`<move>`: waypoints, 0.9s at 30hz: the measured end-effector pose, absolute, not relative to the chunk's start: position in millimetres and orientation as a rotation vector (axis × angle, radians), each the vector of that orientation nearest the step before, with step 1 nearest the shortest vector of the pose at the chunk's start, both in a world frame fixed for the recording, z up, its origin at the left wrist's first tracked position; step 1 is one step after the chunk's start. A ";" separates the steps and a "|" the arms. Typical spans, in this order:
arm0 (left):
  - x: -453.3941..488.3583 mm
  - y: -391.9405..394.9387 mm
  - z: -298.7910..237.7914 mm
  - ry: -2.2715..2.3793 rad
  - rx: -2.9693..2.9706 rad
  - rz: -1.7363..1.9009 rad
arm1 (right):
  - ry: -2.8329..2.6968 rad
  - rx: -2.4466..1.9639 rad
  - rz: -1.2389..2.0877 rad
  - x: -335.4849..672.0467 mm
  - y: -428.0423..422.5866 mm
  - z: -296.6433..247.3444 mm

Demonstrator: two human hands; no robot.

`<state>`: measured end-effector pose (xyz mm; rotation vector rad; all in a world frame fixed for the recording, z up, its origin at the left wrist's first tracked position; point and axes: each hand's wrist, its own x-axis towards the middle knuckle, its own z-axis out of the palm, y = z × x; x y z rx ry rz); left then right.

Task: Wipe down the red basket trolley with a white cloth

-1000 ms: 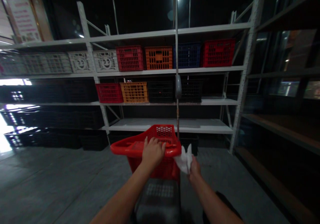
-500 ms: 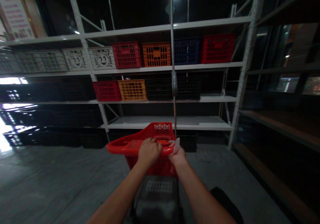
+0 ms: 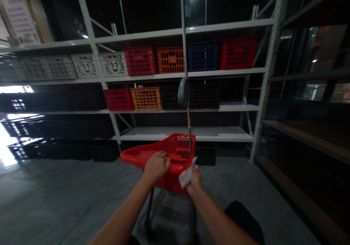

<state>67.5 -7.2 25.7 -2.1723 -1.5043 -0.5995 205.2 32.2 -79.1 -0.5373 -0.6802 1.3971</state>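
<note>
A white steel shelving rack (image 3: 229,72) fills the view, standing on a grey concrete floor (image 3: 54,190), with a dark shelving unit (image 3: 306,135) with wood-toned boards at the right and a pale printed poster (image 3: 19,17) high at the left. The rack's shelves carry rows of moulded plastic crates with slotted, lattice-like sides: a red crate (image 3: 237,53), an orange crate (image 3: 171,60) and a navy blue crate (image 3: 202,57) on the upper level, white crates with a smiley-face cut-out pattern (image 3: 113,64) beside them, and black crates (image 3: 205,96) on the level below. Nearest the camera, just below the person's view, sits a glossy red plastic basket (image 3: 133,156) with a broad flat rim and a perforated mesh panel at its far end. A thin metal pole (image 3: 183,30) rises from it, carrying a rounded grey grip (image 3: 183,92). Under it is a dark grey mesh-sided tier (image 3: 175,208). The left hand (image 3: 156,166) lies palm down on the near rim, fingers bent over the edge and closed on it. The right hand (image 3: 195,183) is curled around a crumpled white wipe (image 3: 187,175) of thin, soft-looking material, just at the basket's near corner, with the wipe against the red wall
</note>
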 end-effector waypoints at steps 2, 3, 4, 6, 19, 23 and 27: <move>66.1 -6.4 26.0 -1.508 -2.178 -0.587 | -0.525 -0.636 1.373 223.3 24.1 -80.6; 65.4 -5.7 26.0 -1.506 -2.184 -0.580 | -0.462 -0.699 1.324 234.6 21.1 -77.8; 64.7 -4.8 26.0 -1.502 -2.190 -0.574 | -0.449 -0.764 1.244 246.0 19.2 -72.4; 63.7 -2.9 26.1 -1.495 -2.195 -0.561 | -0.592 -0.857 1.006 264.4 18.2 -55.2; 36.2 -1.9 28.9 -1.441 -2.346 -0.599 | -1.224 -0.770 0.687 214.9 21.0 -32.7; 20.7 -3.3 29.4 -1.411 -2.390 -0.645 | -0.895 -0.674 0.607 235.0 25.7 29.1; 15.8 -2.6 31.0 -1.386 -2.391 -0.641 | -1.215 -0.480 0.278 233.3 36.7 123.8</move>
